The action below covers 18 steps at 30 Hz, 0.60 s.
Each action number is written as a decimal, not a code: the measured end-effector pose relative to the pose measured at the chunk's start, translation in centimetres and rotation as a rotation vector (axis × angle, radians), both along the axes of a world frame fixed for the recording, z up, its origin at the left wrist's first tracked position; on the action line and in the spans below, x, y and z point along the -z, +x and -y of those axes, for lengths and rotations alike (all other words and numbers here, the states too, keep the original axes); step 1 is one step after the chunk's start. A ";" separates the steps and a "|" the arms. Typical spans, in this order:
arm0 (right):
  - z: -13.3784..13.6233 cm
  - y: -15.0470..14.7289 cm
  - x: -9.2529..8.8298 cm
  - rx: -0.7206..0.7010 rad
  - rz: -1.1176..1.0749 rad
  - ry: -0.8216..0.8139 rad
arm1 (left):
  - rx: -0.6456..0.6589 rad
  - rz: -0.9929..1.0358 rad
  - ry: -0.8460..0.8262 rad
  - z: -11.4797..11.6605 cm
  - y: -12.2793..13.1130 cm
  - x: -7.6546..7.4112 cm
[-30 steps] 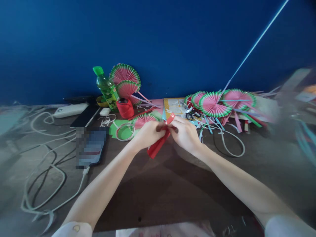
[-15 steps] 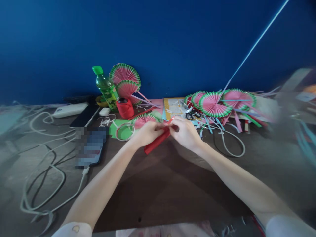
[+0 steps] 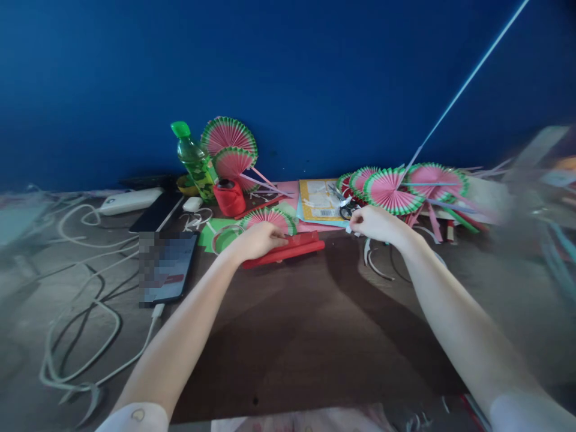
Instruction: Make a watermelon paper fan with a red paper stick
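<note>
My left hand (image 3: 265, 242) is closed on a folded strip of red paper (image 3: 303, 245), thumb and fingers pinching its left part. The strip lies nearly level just above the dark table. My right hand (image 3: 371, 223) is apart from it, fingertips pinched together beside the black-handled scissors (image 3: 347, 212). A small whitish bit shows at those fingertips; what they hold is too small to make out. Behind the red paper lies a pleated pink and green paper fan (image 3: 272, 219), partly covered by my left hand.
Several watermelon-coloured fans (image 3: 391, 191) are heaped at the right. A green-capped bottle (image 3: 193, 157), a red container (image 3: 229, 198) and a roll of tape (image 3: 220, 240) stand or lie left. A phone (image 3: 173, 270) and looped white cables (image 3: 101, 375) cover the left side.
My right hand has come away from the red paper and moved right. The paper has turned from slanted to nearly level, still in my left hand.
</note>
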State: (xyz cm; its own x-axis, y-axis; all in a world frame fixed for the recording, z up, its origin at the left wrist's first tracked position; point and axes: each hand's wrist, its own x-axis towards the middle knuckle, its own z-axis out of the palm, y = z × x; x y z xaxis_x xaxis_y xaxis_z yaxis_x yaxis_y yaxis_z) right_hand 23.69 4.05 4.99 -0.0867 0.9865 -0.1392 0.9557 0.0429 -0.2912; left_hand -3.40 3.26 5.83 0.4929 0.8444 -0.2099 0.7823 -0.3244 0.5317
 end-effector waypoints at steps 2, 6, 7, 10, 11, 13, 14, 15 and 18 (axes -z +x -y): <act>-0.3 0.7 0.4 0.023 0.095 -0.040 | -0.007 -0.016 0.015 -0.1 -0.1 0.1; -0.4 1.1 0.7 0.051 0.189 -0.070 | -0.022 -0.001 0.064 -0.3 -0.2 0.3; -0.3 1.0 0.6 0.059 0.207 -0.065 | -0.020 0.006 0.072 -0.3 -0.2 0.3; 0.0 0.5 0.2 0.081 0.245 -0.066 | -0.010 0.023 0.078 -0.3 -0.1 0.4; 0.1 0.4 0.0 0.090 0.246 -0.062 | -0.006 0.030 0.075 -0.3 0.0 0.4; 0.2 0.1 -0.1 0.098 0.218 0.005 | 0.004 0.044 0.067 -0.2 0.1 0.3; 0.2 -0.1 -0.1 0.088 0.189 0.079 | 0.015 0.052 0.062 -0.2 0.1 0.3; 0.2 -0.3 0.0 0.063 0.153 0.171 | 0.028 0.062 0.055 -0.1 0.1 0.3; 0.3 -1.2 0.3 -0.090 0.020 0.405 | 0.051 0.091 0.033 0.0 0.2 0.4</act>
